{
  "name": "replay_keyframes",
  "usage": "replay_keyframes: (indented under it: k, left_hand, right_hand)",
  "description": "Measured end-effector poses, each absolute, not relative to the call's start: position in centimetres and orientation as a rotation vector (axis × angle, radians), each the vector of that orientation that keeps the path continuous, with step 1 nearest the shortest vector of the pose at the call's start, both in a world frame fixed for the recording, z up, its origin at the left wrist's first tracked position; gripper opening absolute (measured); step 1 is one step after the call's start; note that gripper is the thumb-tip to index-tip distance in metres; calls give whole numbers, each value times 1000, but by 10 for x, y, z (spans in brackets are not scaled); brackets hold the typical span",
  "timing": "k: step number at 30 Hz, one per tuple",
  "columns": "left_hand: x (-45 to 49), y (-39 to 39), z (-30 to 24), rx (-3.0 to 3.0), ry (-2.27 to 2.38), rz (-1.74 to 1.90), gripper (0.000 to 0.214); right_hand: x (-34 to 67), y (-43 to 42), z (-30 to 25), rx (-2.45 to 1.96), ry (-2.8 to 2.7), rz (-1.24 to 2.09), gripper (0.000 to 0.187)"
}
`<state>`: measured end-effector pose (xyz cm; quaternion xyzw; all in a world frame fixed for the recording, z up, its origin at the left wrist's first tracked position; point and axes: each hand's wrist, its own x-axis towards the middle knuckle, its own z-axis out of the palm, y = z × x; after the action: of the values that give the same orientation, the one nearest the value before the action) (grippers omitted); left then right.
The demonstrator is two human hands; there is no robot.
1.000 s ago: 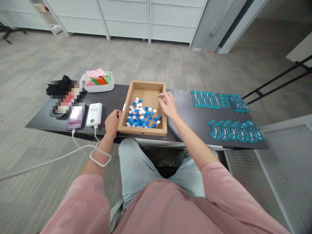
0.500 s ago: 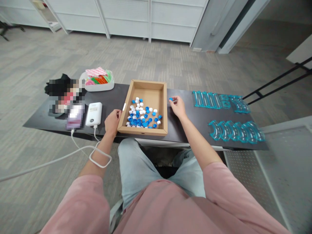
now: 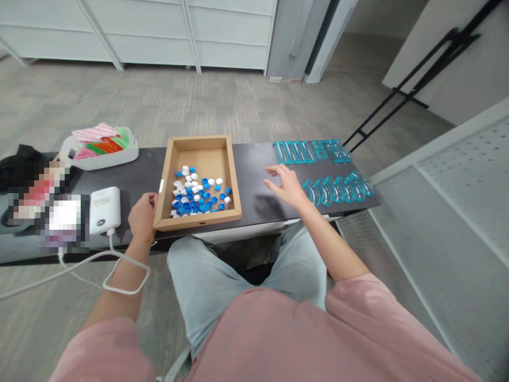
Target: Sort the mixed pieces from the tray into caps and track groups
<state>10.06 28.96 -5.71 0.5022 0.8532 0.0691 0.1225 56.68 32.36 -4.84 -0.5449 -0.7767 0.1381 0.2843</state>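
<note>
My right hand (image 3: 287, 187) hovers over the dark table, right of the cardboard box. Its thumb and fingers are apart, and I see nothing between them. My left hand (image 3: 143, 216) rests on the table against the outer left side of the cardboard box (image 3: 235, 195), its fingers curled in and nothing visible in them. Inside the open box lie many small hexagonal pieces, white ones (image 3: 194, 176) and blue ones (image 3: 203, 208), mostly heaped toward the near left. The far end of the box shows bare cardboard.
Turquoise-edged clear straight parts (image 3: 296, 152) and curved parts (image 3: 338, 190) lie on the right of the table (image 3: 254, 170). Leftward are a white power bank (image 3: 105, 210) with cables, a blurred phone and a white basket (image 3: 115, 159) of colourful items. A white cable (image 3: 127, 291) crosses my left forearm.
My right hand has opened and moved toward the turquoise parts; the blue piece it pinched is no longer visible in it. The view has turned right. My left hand stays by the box.
</note>
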Motion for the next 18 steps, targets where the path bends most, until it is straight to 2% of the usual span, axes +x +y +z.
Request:
replay_keyframes:
  k: [4, 8, 18]
  left_hand:
    - [101, 291, -58, 1509, 2565, 147, 48]
    - [98, 292, -64, 1545, 2613, 93, 48]
    - [101, 290, -59, 1537, 2590, 118, 47]
  right_hand:
    - [647, 281, -73, -1927, -1848, 118, 59]
    - [681, 249, -100, -2108, -1745, 114, 77]
    - [621, 239, -112, -1914, -1967, 240, 58]
